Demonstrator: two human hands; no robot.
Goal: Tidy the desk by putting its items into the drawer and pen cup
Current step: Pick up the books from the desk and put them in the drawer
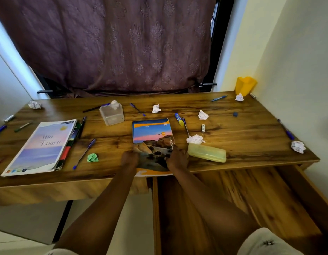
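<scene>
Both hands grip one notebook (pixel 152 142) at the tabletop's (pixel 242 133) front edge. The left hand (pixel 129 159) is curled closed over the notebook's near left corner; the right hand (pixel 177 159) clamps its near right edge, fingers bent. The notebook lies flat, cover up, long axis running front to back, its near end overhanging the front edge above the open drawer (pixel 251 199). A yellow pencil case (pixel 206 152) lies just right of the right hand. The yellow pen cup (pixel 245 85) stands at the far right corner.
</scene>
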